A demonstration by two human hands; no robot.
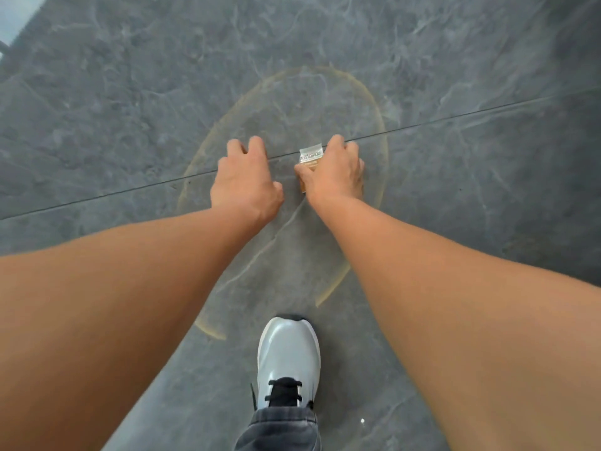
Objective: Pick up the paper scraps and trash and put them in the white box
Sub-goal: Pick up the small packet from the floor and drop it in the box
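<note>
My right hand (335,172) is down at the grey marbled floor, its thumb and fingers closed on a small white and brown packet (310,156) with printed lettering. The packet sticks out to the left of the hand. My left hand (244,177) reaches down beside it, a short gap to the left, fingers curled loosely toward the floor and holding nothing. The white box is not in view.
A faint yellowish oval ring stain (380,125) surrounds both hands on the floor. A dark tile joint (455,117) runs diagonally across. My foot in a white sneaker (287,356) stands below the hands. A tiny white speck (362,420) lies at lower right.
</note>
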